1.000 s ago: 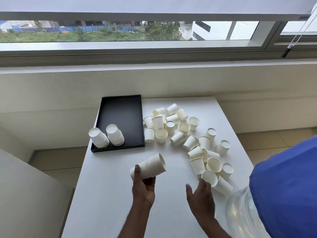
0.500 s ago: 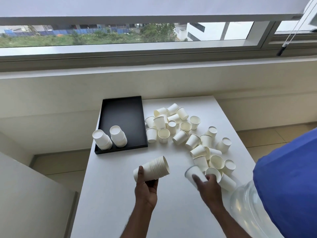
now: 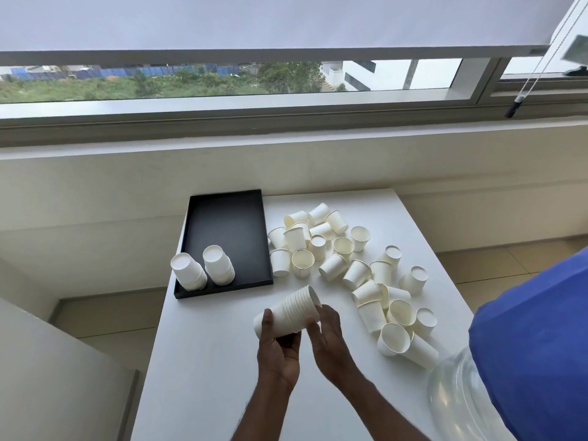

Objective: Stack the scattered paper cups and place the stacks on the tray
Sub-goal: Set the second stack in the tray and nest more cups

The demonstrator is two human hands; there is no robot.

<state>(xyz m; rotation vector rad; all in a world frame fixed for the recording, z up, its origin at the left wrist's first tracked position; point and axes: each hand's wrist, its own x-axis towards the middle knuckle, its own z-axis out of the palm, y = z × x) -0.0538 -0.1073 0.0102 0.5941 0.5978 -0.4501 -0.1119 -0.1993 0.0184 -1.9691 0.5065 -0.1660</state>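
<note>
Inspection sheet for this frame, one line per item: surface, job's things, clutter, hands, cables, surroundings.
Surface: white table, cups spread over its right half.
Job's things: black tray at the far left holds two upside-down stacks; loose cups lie to its right, some upright, some tipped.
Clutter: what seems a clear plastic bag at the near right edge.
Hands: left hand grips the held stack on its side; right hand touches its open end.
Cables: blind cord hangs by the window, off the table.
Surroundings: wall ledge, tiled floor.
</note>
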